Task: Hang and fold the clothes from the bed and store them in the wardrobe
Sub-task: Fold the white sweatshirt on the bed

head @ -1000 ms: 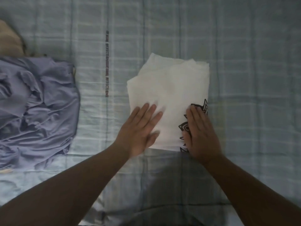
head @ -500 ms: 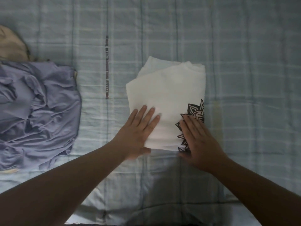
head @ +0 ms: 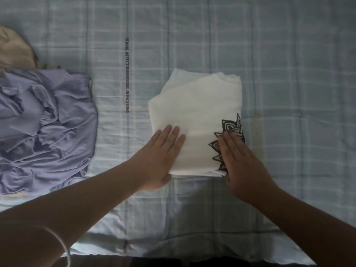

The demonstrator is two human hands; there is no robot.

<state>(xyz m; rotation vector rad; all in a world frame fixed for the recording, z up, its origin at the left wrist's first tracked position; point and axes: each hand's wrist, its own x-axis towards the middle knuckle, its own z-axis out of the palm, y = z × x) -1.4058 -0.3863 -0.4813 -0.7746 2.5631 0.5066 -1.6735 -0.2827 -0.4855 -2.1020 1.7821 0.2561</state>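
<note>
A folded white T-shirt (head: pixel 196 112) with a black sun-like print on its right side lies in the middle of the bed. My left hand (head: pixel 159 157) rests flat on its near left corner, fingers straight. My right hand (head: pixel 244 166) presses flat on the near right corner, covering part of the print. A crumpled lilac garment (head: pixel 44 128) lies in a heap at the left of the bed.
The bed carries a pale blue checked sheet (head: pixel 298 93) with a dark printed stripe of lettering (head: pixel 127 76). A beige cloth or pillow (head: pixel 13 49) sits at the far left behind the lilac heap. The bed's near edge (head: pixel 173 255) runs along the bottom.
Both hands have slid toward me over the white T-shirt, from its middle to its near edge, uncovering more of the black print.
</note>
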